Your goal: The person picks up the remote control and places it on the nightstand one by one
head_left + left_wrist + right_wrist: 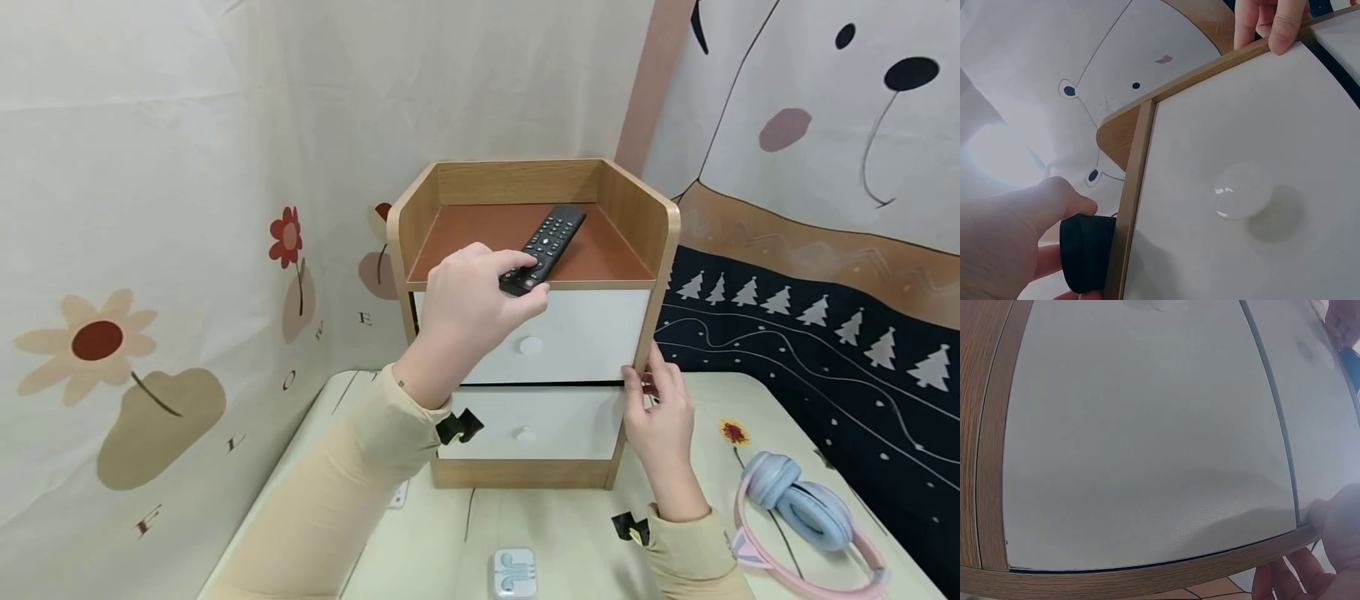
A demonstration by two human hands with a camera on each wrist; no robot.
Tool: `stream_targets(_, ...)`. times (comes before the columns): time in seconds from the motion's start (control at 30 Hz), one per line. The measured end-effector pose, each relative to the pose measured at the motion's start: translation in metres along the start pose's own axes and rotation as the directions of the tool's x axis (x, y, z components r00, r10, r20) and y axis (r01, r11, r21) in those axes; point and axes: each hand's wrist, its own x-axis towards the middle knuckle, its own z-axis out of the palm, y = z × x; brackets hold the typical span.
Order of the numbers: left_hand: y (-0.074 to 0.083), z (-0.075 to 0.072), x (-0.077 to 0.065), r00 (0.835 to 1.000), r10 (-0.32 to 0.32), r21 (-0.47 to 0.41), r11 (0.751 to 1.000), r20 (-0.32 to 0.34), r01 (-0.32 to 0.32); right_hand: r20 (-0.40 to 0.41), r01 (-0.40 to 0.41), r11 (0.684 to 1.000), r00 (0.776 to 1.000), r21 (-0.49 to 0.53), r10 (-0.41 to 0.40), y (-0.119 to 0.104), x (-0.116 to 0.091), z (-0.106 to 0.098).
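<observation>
A black remote control (553,242) is pinched at its near end between the thumb and fingers of my left hand (476,296). It is over the top tray of a small wooden cabinet (521,475), and I cannot tell whether it rests on the brown surface. In the left wrist view the end of the remote (1088,253) shows beside the cabinet's top edge. My right hand (663,412) grips the cabinet's right side panel, thumb at the front and fingers behind. Both white drawers, the upper (577,333) and the lower (562,421), are closed.
Blue and pink headphones (813,512) lie at the right of the table (720,392). A clear case with earphones (514,573) is at the front. Part of a white object (399,496) shows by my left sleeve. Printed cloth hangs behind.
</observation>
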Motion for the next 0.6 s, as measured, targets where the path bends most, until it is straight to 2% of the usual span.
stream_targets(0.1,0.007,-0.001,0.007,0.996,-0.044,0.017,0.999,0.081,0.042,-0.005,0.004,1.0,1.0,-0.001,-0.004,-0.002,0.0,-0.001)
stream_targets(0.27,0.017,0.002,0.02,0.981,-0.076,0.035,0.997,0.181,0.071,-0.015,0.017,1.0,1.0,0.008,-0.017,-0.004,-0.001,-0.002)
stream_targets(0.37,0.02,0.005,0.027,0.971,-0.108,0.044,0.994,0.214,0.101,-0.016,0.019,1.0,1.0,0.012,-0.019,-0.005,0.0,-0.002)
stream_targets(0.47,0.022,0.01,0.033,0.956,-0.165,0.079,0.986,0.245,0.149,-0.013,0.019,1.0,1.0,0.008,-0.019,-0.004,0.0,-0.003)
stream_targets(0.6,0.024,0.016,0.04,0.936,-0.211,0.125,0.975,0.282,0.183,-0.001,0.004,1.0,1.0,0.005,-0.004,-0.003,0.0,-0.003)
